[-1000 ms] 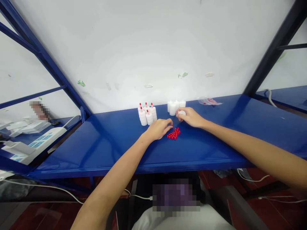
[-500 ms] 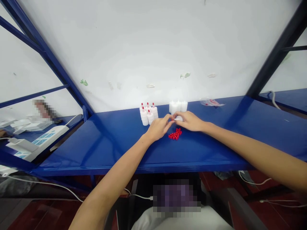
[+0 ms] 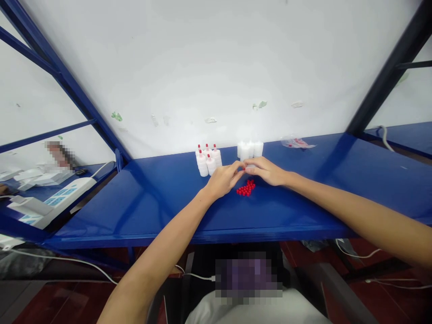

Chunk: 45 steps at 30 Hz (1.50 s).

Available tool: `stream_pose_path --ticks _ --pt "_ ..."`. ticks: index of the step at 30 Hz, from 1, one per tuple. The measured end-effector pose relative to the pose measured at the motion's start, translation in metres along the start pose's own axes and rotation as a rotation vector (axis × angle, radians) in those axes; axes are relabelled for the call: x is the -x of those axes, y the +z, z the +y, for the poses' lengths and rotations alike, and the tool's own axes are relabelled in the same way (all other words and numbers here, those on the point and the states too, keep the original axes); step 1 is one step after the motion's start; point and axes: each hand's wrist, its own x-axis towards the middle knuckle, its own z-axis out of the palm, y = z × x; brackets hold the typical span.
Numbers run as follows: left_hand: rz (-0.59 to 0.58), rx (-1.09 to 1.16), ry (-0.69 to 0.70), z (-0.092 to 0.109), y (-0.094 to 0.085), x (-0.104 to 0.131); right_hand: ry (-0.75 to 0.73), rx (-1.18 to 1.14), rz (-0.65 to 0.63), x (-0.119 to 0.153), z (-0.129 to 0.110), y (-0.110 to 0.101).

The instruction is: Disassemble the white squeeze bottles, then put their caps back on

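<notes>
Both of my hands meet over the middle of the blue table. My right hand [image 3: 268, 171] is closed around a small white bottle [image 3: 250, 166], which its fingers mostly cover. My left hand [image 3: 222, 181] pinches a tiny red cap [image 3: 243, 168] at the bottle's tip; how far the cap sits on the tip is hidden. Just below the hands lies a pile of red caps [image 3: 246, 189]. Several white bottles with red caps [image 3: 202, 166] stand upright beyond my left hand. Behind my right hand is a group of white bottles without red caps [image 3: 249, 149].
A clear plastic bag with red bits [image 3: 297, 143] lies at the back right of the blue table [image 3: 162, 202]. White wall rises behind. Blue frame posts [image 3: 77, 90] stand at the sides. At far left are a power strip [image 3: 60, 200] and white boxes [image 3: 47, 177].
The bottle has turned slightly in my right hand, and the right fingers have closed further over it, so less of it shows. My left hand keeps its pinch at the tip.
</notes>
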Motion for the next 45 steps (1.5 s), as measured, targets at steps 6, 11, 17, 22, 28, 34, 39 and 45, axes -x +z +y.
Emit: stream_pose_path --ticks 6,11,17,22,28,34,39,45 --pt "-0.01 -0.055 -0.006 -0.001 0.001 0.0 0.021 0.076 0.059 -0.002 0.0 0.003" --pt "0.009 -0.098 0.037 -0.001 -0.001 0.001 0.002 0.145 0.079 0.0 0.005 0.005" --pt "0.027 -0.174 0.082 -0.001 0.002 0.0 0.051 0.07 0.029 0.0 0.004 0.005" --pt "0.043 -0.148 0.106 -0.003 0.006 -0.002 0.044 0.059 0.015 -0.004 -0.002 0.002" --pt "0.019 -0.055 0.077 -0.002 0.006 -0.003 -0.022 0.064 0.036 -0.006 0.0 0.005" --pt "0.045 0.075 0.032 0.002 0.004 -0.004 -0.032 -0.111 0.058 -0.003 0.001 0.007" --pt "0.135 0.089 -0.097 -0.007 -0.017 0.001 0.1 -0.23 0.191 -0.003 0.009 0.003" --pt "0.011 -0.097 -0.259 -0.013 -0.045 0.008 0.125 -0.262 0.257 -0.002 0.014 -0.003"
